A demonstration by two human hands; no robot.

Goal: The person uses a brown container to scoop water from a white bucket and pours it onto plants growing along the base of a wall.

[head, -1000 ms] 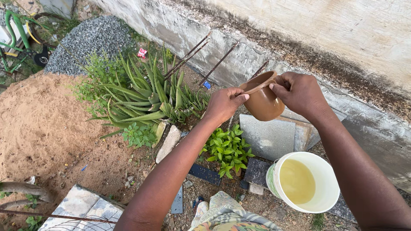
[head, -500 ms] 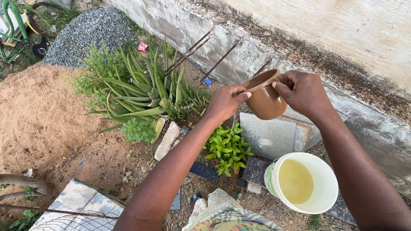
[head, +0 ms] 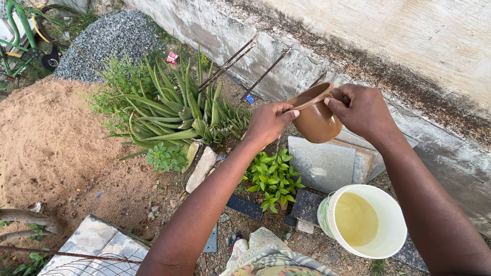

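from where i watch, the far left at nine o'clock is a mound of reddish-brown sand, with a heap of grey gravel above it toward eleven o'clock. just right of the sand stands a spiky green aloe plant, and at its foot lies a pale flat stone on the bare ground. at seven o'clock a stack of grey paving slabs shows its corner.

moving toward the middle, my left hand is up at twelve o'clock from the small leafy green plant, its grip narrow, thumb and fingertips pinching the rim edge of the brown rounded plastic mug. the mug hangs in the air, tilted, its mouth turned up and left, right above the edge of a square grey concrete tile and in front of the stained concrete wall. thin rusty iron rods lean against that wall just left of the mug.

my right hand is at two o'clock of centre, its grip closed around the mug's handle side, fingers curled over it. below it, at five o'clock, sits a white plastic bucket holding yellowish liquid, well apart from the mug.
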